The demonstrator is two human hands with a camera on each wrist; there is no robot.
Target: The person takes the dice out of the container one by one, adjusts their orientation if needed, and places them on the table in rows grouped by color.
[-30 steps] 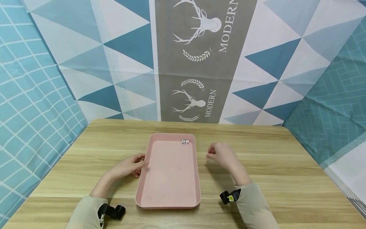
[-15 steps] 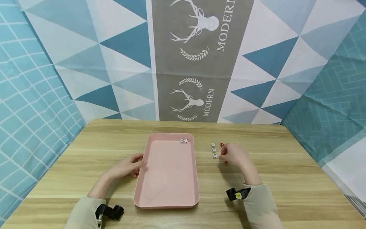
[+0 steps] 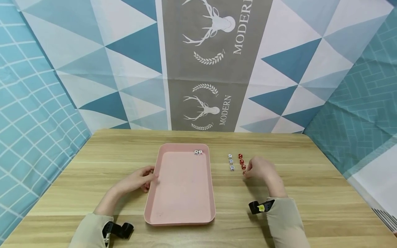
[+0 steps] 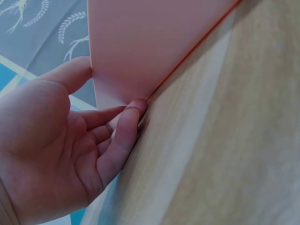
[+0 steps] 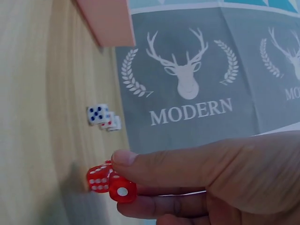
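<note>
My right hand [image 3: 262,170] pinches a red die [image 5: 123,191] between thumb and finger, low over the table at the near end of a row of red dice [image 3: 241,161]. Another red die [image 5: 98,180] shows just behind it in the right wrist view. To the left of these runs a row of three white dice [image 3: 231,161]. My left hand [image 3: 136,179] grips the left side of a pink tray [image 3: 149,203]; its thumb lies over the rim and the fingers are curled against the outer wall. Two white dice [image 3: 198,152] sit together in the tray's far right corner.
The wooden table [image 3: 310,193] ends at a patterned cloth backdrop [image 3: 204,69] behind. Blue tiled cloth [image 3: 34,113] hangs along the left side, with teal cloth [image 3: 359,113] on the right. Each wrist wears a black camera [image 3: 121,230].
My right hand has moved right and slightly nearer, uncovering first the white dice and then the row of red dice. The left hand stays at the tray; the view shifts slightly.
</note>
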